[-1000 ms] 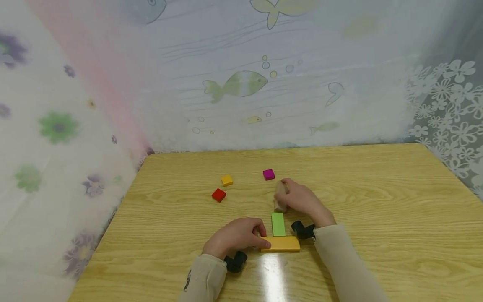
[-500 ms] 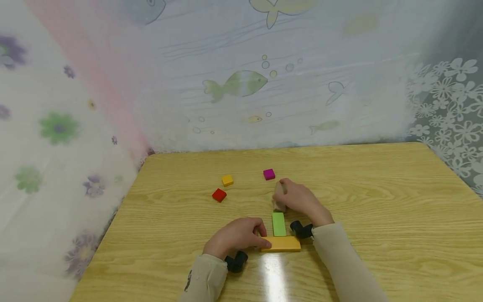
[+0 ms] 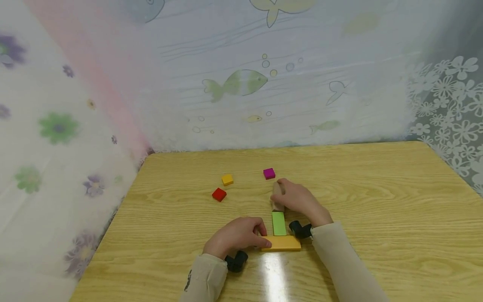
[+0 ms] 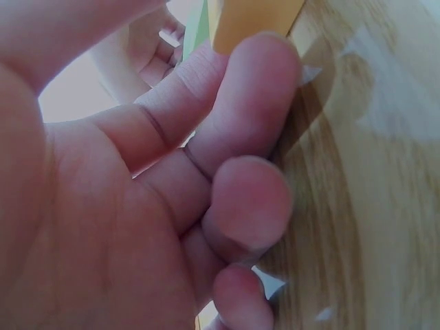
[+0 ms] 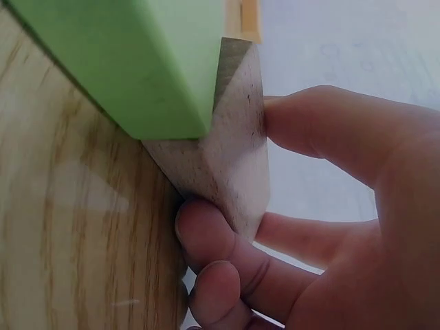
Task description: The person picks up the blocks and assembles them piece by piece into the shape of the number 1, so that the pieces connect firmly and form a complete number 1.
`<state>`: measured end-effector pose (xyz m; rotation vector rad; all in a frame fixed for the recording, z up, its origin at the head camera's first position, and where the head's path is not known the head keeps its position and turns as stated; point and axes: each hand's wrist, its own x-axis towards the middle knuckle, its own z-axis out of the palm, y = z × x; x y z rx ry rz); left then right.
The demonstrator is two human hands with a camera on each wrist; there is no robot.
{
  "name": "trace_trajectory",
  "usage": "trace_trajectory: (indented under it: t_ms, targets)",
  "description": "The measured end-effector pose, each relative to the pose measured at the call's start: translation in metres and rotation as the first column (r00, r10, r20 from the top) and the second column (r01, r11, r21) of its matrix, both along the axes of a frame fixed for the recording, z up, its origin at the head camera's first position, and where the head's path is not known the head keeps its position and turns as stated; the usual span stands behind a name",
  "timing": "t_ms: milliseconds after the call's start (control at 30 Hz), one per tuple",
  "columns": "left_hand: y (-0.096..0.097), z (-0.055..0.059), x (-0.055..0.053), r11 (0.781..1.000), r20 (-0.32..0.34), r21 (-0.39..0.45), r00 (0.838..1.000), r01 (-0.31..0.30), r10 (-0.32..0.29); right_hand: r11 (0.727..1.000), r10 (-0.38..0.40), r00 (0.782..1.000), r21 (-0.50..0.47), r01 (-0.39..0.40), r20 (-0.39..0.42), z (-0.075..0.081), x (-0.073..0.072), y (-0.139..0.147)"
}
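Observation:
My left hand [image 3: 237, 233] pinches the left end of a long orange block [image 3: 284, 243] that lies crosswise on the table. Behind it a light green block [image 3: 279, 223] points away from me, its near end against the orange one. With thumb and fingers my right hand [image 3: 299, 200] grips a bare wooden block [image 3: 277, 204], whose near end meets the green block's far end. In the right wrist view the wooden block [image 5: 237, 155] has slanted faces and touches the green block [image 5: 130, 62]. Fingers hide part of it in the head view.
Three small square blocks lie farther back: a red one [image 3: 219, 194], a yellow one [image 3: 227, 180] and a magenta one [image 3: 269, 173]. Printed curtains hang behind and to the left of the wooden table [image 3: 170, 226]. Black wrist cameras sit under both wrists.
My right hand has shifted slightly left with the wooden block, which now lines up with the green block. The left hand stays on the orange block.

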<state>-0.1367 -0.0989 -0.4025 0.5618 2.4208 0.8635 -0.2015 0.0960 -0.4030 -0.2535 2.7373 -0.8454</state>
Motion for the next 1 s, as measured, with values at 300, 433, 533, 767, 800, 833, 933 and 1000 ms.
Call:
trace_trajectory:
  t_ms: [300, 433, 533, 767, 800, 833, 933, 1000]
  targets:
    - [0.0002, 0.0007, 0.0003, 1.000, -0.014, -0.011, 1.000, -0.007, 0.007, 0.999, 0.000, 1.000, 0.042, 0.000, -0.016, 0.0004, 0.0004, -0.0033]
    - [0.0004, 0.0008, 0.0004, 1.000, -0.010, -0.013, 1.000, -0.008, 0.008, 0.997, -0.008, 1.000, 0.072, 0.009, -0.017, 0.0000, 0.0006, -0.0046]
    - [0.0006, 0.0004, 0.0003, 1.000, -0.006, -0.013, 1.000, -0.003, 0.003, 0.995, -0.014, 1.000, 0.095, 0.016, -0.015, -0.0011, 0.0006, -0.0052]
    - [0.0006, 0.0000, 0.0009, 1.000, -0.014, -0.005, 1.000, 0.007, -0.007, 0.993, -0.015, 1.000, 0.118, 0.017, -0.023, -0.0032, 0.0003, -0.0066]
    - [0.0006, 0.0001, 0.0011, 1.000, -0.016, -0.004, 1.000, 0.008, -0.008, 0.993, -0.014, 1.000, 0.119, 0.017, -0.023, -0.0032, 0.0003, -0.0069]
    - [0.0006, 0.0004, 0.0012, 1.000, -0.017, -0.003, 1.000, 0.007, -0.007, 0.993, -0.013, 1.000, 0.120, 0.016, -0.023, -0.0031, 0.0004, -0.0071]
    - [0.0006, 0.0010, 0.0015, 1.000, -0.015, -0.005, 1.000, 0.005, -0.005, 0.992, -0.012, 1.000, 0.124, 0.015, -0.023, -0.0030, 0.0006, -0.0076]
    - [0.0006, 0.0015, 0.0020, 1.000, -0.012, -0.006, 1.000, 0.002, -0.002, 0.992, -0.013, 1.000, 0.123, 0.016, -0.026, -0.0032, 0.0007, -0.0076]
